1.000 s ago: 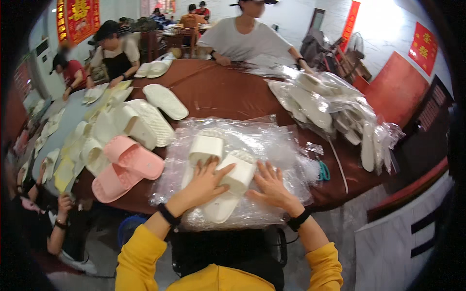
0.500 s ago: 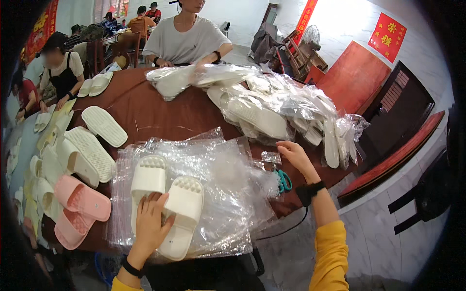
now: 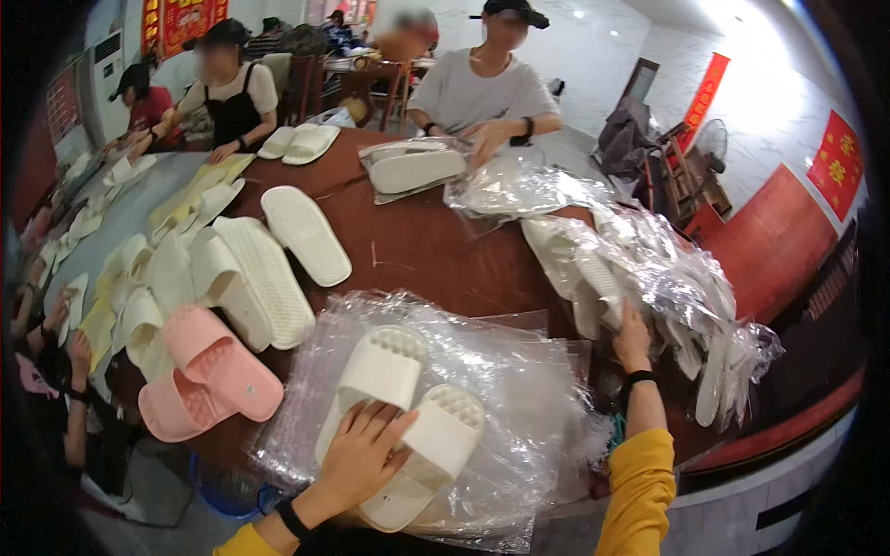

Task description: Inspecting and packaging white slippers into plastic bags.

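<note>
A pair of cream slippers (image 3: 450, 431) lies on a stack of clear plastic bags (image 3: 519, 398) near the table's front edge. My left hand (image 3: 366, 454) rests over the left slipper with its fingers stretched out, its thumb side beside the right slipper's strap. Farther right, my right hand (image 3: 633, 335) reaches to a heap of bagged slippers (image 3: 681, 278). Its fingers look extended and touch the near side of the heap, their tips partly lost against the plastic. A green-handled tool (image 3: 616, 431), half hidden by my right forearm, sits beside the bags.
Pink slippers (image 3: 222, 371) and several loose cream slippers (image 3: 264, 283) lie to the left. Across the brown table (image 3: 436, 250), a person in a white shirt (image 3: 487, 93) has a hand near a bagged pair (image 3: 417, 171). Other people work at the left. A blue basket (image 3: 222, 491) stands below.
The view has swung left. My right hand has moved forward from beside the bag stack to the heap. My left hand stays on the slippers. A bagged pair now lies flat before the person opposite.
</note>
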